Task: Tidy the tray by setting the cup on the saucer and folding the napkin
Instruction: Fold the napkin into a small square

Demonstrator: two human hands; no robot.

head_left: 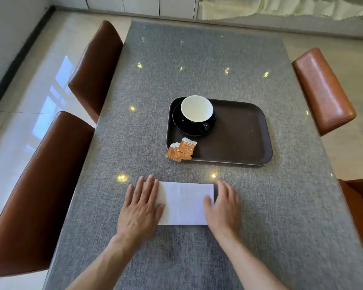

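White napkin (187,203) lies on the grey tabletop (197,65), left hand (139,208) and right hand (223,206) spread flat on its ends

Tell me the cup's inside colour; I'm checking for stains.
White inside the black ceramic cup, shown in the head view.

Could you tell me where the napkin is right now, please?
The napkin lies flat on the table, in front of the tray, between the left hand and right hand.
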